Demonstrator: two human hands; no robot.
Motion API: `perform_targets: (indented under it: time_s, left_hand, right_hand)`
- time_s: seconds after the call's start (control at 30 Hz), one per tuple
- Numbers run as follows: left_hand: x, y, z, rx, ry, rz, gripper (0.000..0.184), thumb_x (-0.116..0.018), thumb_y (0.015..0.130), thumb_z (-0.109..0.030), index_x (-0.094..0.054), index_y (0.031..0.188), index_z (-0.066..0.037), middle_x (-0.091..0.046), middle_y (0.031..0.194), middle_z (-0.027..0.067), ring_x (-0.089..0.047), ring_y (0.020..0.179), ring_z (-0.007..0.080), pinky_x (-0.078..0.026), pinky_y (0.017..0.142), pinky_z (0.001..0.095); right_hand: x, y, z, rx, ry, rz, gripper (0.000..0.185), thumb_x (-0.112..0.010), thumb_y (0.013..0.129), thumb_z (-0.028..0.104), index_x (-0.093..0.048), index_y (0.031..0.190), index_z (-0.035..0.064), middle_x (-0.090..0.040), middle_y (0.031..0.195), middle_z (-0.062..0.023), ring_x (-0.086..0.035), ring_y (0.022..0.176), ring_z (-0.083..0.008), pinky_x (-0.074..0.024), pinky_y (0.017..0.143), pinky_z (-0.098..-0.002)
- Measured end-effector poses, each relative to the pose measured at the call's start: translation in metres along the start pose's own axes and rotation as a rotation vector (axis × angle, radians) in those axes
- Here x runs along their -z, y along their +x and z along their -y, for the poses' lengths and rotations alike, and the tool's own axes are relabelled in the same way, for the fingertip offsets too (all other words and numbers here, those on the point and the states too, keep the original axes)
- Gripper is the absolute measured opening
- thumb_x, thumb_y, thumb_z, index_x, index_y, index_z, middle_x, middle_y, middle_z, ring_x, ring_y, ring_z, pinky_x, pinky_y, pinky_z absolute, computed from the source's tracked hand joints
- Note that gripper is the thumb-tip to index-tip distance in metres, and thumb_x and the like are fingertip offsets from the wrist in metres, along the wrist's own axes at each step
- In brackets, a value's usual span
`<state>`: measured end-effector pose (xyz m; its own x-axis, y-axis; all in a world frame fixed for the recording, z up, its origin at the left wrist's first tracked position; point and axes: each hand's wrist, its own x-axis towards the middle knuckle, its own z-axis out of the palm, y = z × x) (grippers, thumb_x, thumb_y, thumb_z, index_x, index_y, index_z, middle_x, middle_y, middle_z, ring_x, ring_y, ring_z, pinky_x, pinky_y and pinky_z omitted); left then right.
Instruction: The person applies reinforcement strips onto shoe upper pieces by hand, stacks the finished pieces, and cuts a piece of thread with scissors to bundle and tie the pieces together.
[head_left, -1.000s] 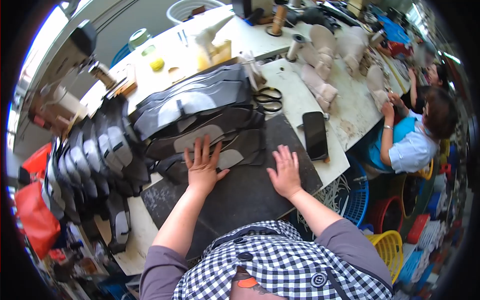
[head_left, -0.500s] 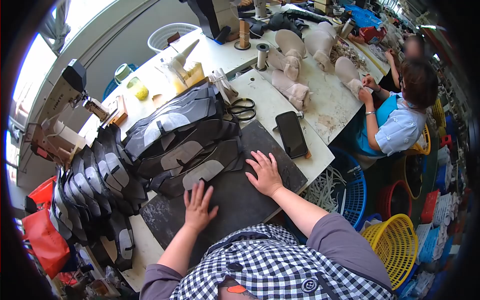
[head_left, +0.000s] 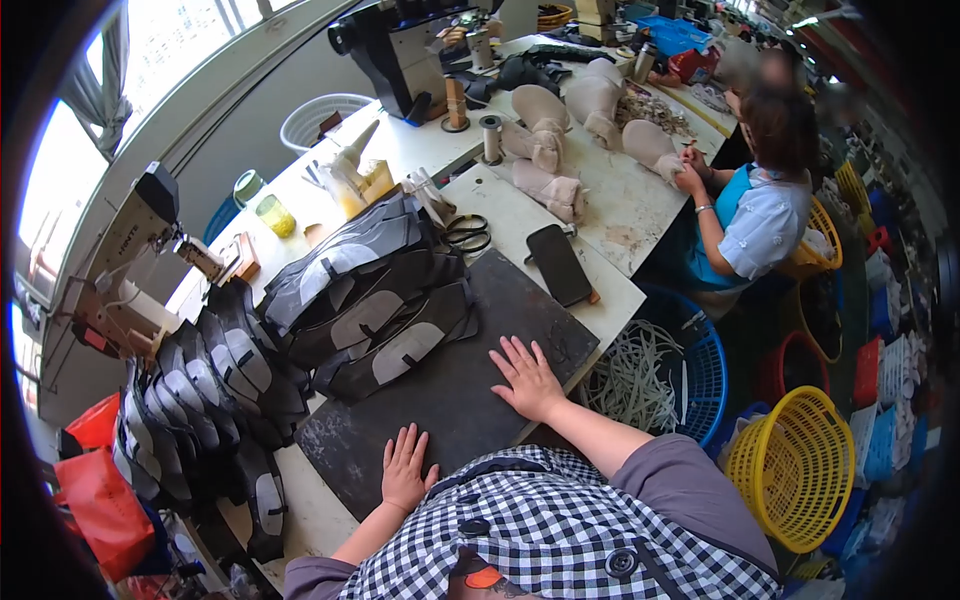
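Observation:
Palm down on a dark board (head_left: 480,355), my left hand (head_left: 405,470) lies near the board's front edge with its fingers stretched out. My right hand (head_left: 527,380) rests flat farther right on the same board, fingers spread. Neither hand holds anything. Just beyond the board's left part are stacked black shoe pieces with grey patches (head_left: 385,355). More such pieces (head_left: 205,385) stand in an overlapping row to the left. A black phone (head_left: 558,265) lies past the board's far right edge, and black-handled scissors (head_left: 467,234) lie behind it.
A sewing machine (head_left: 125,250) stands at left. Beige fluffy shoe pieces (head_left: 545,190) lie on the far table, where a co-worker in a blue apron (head_left: 735,205) handles one. A blue basket of white strips (head_left: 705,375) and a yellow basket (head_left: 790,465) stand at right.
My left hand has moved back toward my body and now lies flat on the board. My right hand stays flat there. The camera view has shifted a little.

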<state>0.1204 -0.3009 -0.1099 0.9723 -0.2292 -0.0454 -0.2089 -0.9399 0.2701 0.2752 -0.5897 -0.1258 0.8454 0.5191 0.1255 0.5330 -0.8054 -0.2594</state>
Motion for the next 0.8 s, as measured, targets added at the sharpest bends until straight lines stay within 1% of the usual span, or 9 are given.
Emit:
perform_targets:
  time_s: [0.13, 0.23, 0.3, 0.33, 0.4, 0.43, 0.5, 0.67, 0.8]
  left_hand:
    - [-0.010, -0.001, 0.008, -0.023, -0.053, -0.036, 0.066, -0.061, 0.085, -0.038, -0.043, 0.142, -0.009, -0.032, 0.154, 0.0135, -0.028, 0.144, 0.0304, -0.019, 0.116, 0.0483]
    - [-0.012, -0.002, 0.010, -0.041, -0.059, -0.041, 0.069, -0.061, 0.084, -0.038, -0.042, 0.142, -0.006, -0.032, 0.154, 0.0161, -0.027, 0.144, 0.0317, -0.017, 0.116, 0.0500]
    - [-0.015, -0.002, 0.011, -0.042, -0.054, -0.038, 0.071, -0.062, 0.082, -0.037, -0.042, 0.142, -0.006, -0.031, 0.154, 0.0157, -0.025, 0.145, 0.0310, -0.015, 0.117, 0.0500]
    - [-0.015, -0.001, 0.011, -0.032, -0.060, -0.028, 0.071, -0.064, 0.080, -0.034, -0.043, 0.142, -0.006, -0.029, 0.155, 0.0150, -0.023, 0.145, 0.0301, -0.013, 0.118, 0.0497]
    - [-0.020, 0.001, 0.015, -0.023, -0.068, 0.001, 0.074, -0.063, 0.080, -0.035, -0.040, 0.144, -0.007, -0.026, 0.157, 0.0160, -0.020, 0.146, 0.0308, -0.010, 0.118, 0.0504]
    - [-0.021, 0.001, 0.016, -0.025, -0.069, 0.003, 0.075, -0.063, 0.080, -0.035, -0.039, 0.144, -0.007, -0.025, 0.157, 0.0162, -0.019, 0.147, 0.0308, -0.009, 0.118, 0.0503]
    - [-0.026, 0.001, 0.017, -0.007, -0.039, 0.027, 0.077, -0.063, 0.079, -0.036, -0.037, 0.145, -0.007, -0.023, 0.158, 0.0162, -0.016, 0.147, 0.0307, -0.007, 0.118, 0.0501]
    - [-0.026, 0.001, 0.015, -0.012, -0.064, 0.024, 0.074, -0.061, 0.081, -0.038, -0.038, 0.145, -0.007, -0.025, 0.157, 0.0161, -0.018, 0.147, 0.0301, -0.009, 0.118, 0.0503]
    - [-0.008, -0.001, 0.007, 0.002, -0.097, 0.051, 0.071, -0.058, 0.084, -0.039, -0.038, 0.145, -0.008, -0.025, 0.157, 0.0142, -0.019, 0.146, 0.0293, -0.009, 0.118, 0.0490]
  right_hand:
    - [-0.005, -0.068, 0.026, -0.041, -0.003, 0.107, 0.071, -0.048, 0.095, 0.046, -0.024, 0.152, 0.0126, -0.017, 0.160, -0.0111, -0.013, 0.148, -0.0271, -0.0078, 0.119, -0.0490]
    - [-0.013, -0.131, 0.034, -0.036, 0.251, 0.175, 0.076, -0.056, 0.093, 0.045, -0.019, 0.154, 0.0171, -0.009, 0.161, -0.0101, -0.014, 0.148, -0.0294, -0.0161, 0.118, -0.0492]
    - [-0.034, -0.179, 0.038, -0.199, 0.355, 0.430, 0.066, -0.054, 0.097, 0.030, -0.020, 0.153, 0.0224, -0.018, 0.159, -0.0119, -0.018, 0.147, -0.0278, -0.0216, 0.116, -0.0502]
    - [-0.048, -0.205, 0.032, -0.232, 0.237, 0.551, 0.061, -0.052, 0.097, 0.039, -0.029, 0.151, 0.0216, -0.037, 0.152, -0.0089, -0.031, 0.143, -0.0284, -0.0271, 0.115, -0.0443]
    - [-0.087, -0.256, 0.034, -0.802, 0.915, 0.497, 0.055, -0.055, 0.094, 0.041, -0.045, 0.143, 0.0167, -0.052, 0.140, -0.0115, -0.047, 0.131, -0.0300, -0.0363, 0.109, -0.0385]
    - [-0.093, -0.273, 0.038, -0.987, 1.013, 0.477, 0.054, -0.056, 0.094, 0.041, -0.047, 0.141, 0.0163, -0.053, 0.138, -0.0116, -0.048, 0.130, -0.0300, -0.0373, 0.108, -0.0383]
    - [-0.090, -0.289, 0.040, -1.164, 0.926, 0.556, 0.051, -0.058, 0.092, 0.040, -0.051, 0.137, 0.0155, -0.056, 0.135, -0.0119, -0.051, 0.126, -0.0299, -0.0395, 0.105, -0.0380]
    - [-0.081, -0.292, 0.039, -1.157, 0.855, 0.573, 0.046, -0.061, 0.089, 0.039, -0.059, 0.127, 0.0135, -0.062, 0.125, -0.0127, -0.058, 0.116, -0.0296, -0.0448, 0.099, -0.0371]
    - [-0.065, -0.257, 0.010, -0.840, 0.731, 0.466, 0.042, -0.065, 0.087, 0.038, -0.066, 0.119, 0.0118, -0.067, 0.118, -0.0133, -0.064, 0.109, -0.0293, -0.0491, 0.094, -0.0364]
